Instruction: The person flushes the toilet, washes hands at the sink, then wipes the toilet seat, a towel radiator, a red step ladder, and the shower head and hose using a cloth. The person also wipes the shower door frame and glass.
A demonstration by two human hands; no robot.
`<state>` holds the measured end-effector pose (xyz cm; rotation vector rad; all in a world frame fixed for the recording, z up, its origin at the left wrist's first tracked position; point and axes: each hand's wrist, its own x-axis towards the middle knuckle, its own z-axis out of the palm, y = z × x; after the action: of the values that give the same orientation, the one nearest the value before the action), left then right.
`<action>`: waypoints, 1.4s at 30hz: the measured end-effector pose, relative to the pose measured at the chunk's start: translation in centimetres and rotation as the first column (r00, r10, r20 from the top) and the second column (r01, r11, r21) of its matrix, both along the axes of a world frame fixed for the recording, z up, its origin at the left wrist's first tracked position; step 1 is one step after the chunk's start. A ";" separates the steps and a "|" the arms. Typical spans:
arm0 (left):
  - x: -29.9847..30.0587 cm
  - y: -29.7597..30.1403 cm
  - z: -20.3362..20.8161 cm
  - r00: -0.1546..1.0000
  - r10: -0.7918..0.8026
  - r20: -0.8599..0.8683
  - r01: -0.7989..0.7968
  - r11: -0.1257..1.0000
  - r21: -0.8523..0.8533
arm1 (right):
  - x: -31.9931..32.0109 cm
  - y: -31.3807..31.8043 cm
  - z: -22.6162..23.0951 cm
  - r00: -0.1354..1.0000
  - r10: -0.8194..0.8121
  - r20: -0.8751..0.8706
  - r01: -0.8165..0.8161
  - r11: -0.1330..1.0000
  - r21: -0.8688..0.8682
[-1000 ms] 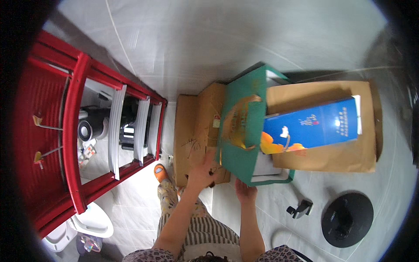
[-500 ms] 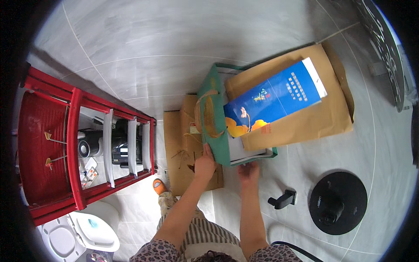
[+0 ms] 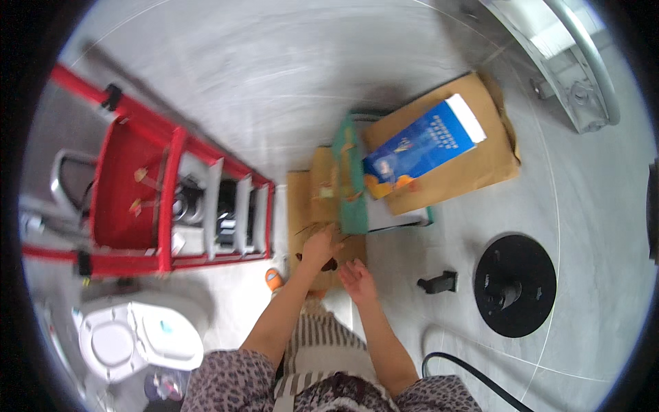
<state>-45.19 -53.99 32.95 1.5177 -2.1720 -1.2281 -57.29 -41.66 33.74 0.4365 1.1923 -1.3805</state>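
Note:
A green gift bag (image 3: 354,213) leans at the centre with its mouth facing right. Out of it sticks a large brown paper envelope (image 3: 432,196), and on this lies a flat blue package (image 3: 425,143) with yellow flowers and a white end. My left hand (image 3: 320,250) is over the brown cardboard box (image 3: 299,206), just below the bag's lower left corner. Its thumb and fingers look apart, though slightly blurred, and nothing shows in them. Lower right of it, my right hand (image 3: 357,280) hangs free of the bag with its palm up and fingers spread. A dark gap or patch shows on the box between both hands.
A red stepladder (image 3: 171,206) with pale steps stands at left, bottles and small goods behind it. Below it is a white toilet (image 3: 168,329). On the grey tiled wall at right are a black shower head (image 3: 515,285) and a black fitting (image 3: 439,282). A metal rack (image 3: 576,82) juts in at upper right.
Both hands have come off the green bag and moved down toward me, the right one turning palm up. The bag with its contents stays in place while my view has shifted.

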 end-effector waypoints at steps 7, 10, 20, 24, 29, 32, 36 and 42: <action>17.8 5.9 8.9 0.779 0.583 -0.230 -0.599 0.800 -0.002 | 3.2 -1.0 5.1 0.913 0.385 -0.135 -0.403 0.903 -0.148; 26.0 8.5 16.9 0.623 0.746 -0.236 -0.779 0.620 -0.096 | 4.0 -4.6 7.5 0.880 0.438 -0.182 -0.471 0.852 -0.229; 43.1 4.2 32.6 0.397 0.538 -0.743 -0.913 0.312 -0.262 | 15.9 -10.8 20.1 0.675 0.595 -0.437 -0.728 0.436 -0.529; 44.9 3.2 36.4 0.603 0.482 -0.636 -0.768 0.566 -0.300 | 19.8 -11.7 24.8 0.583 0.513 -0.630 -0.797 0.209 -0.567; 45.8 2.2 36.7 0.661 0.444 -0.605 -0.683 0.689 -0.241 | 24.6 -12.5 32.4 0.531 0.384 -0.756 -0.795 -0.084 -0.601; 44.1 2.9 37.2 0.687 0.373 -0.624 -0.635 0.725 -0.266 | 29.1 -13.3 36.5 0.552 0.138 -0.823 -0.787 -0.241 -0.568; 39.2 4.8 38.7 0.707 0.294 -0.643 -0.545 0.805 -0.232 | 31.9 -11.7 40.9 0.387 -0.305 -0.870 -0.916 -0.023 -0.399; 32.5 5.3 38.0 0.793 -0.015 -0.610 -0.219 0.926 -0.307 | 29.4 -8.2 42.8 0.047 -0.482 -0.875 -0.849 0.441 -0.289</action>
<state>-12.70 -48.74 70.92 0.9064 -1.7268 -1.0114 -27.90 -49.89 76.50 -1.9444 1.1413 -1.6761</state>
